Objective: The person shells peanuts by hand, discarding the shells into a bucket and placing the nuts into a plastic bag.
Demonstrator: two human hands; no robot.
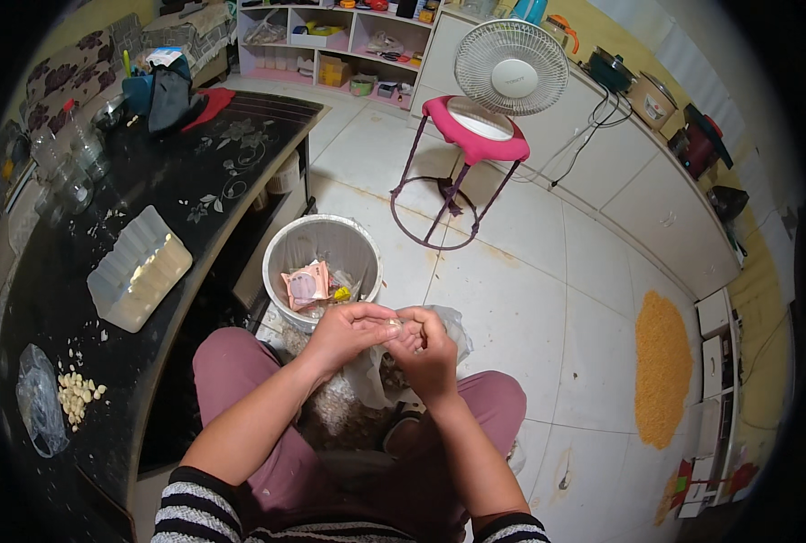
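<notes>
Left hand [353, 330] and right hand [427, 353] meet above the lap, fingertips pinched together on one small pale garlic clove [392, 320]. Clove sits between both thumbs, near rim of bin [281, 249].

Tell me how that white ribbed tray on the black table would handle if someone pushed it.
The white tray looks like thin plastic, so probably light and likely to slide easily on the glossy black table. It sits near the table edge, so a hard push might send it off toward the bin.

White tiled floor [529, 281], black table [195, 181], pink stool [475, 136].
</notes>
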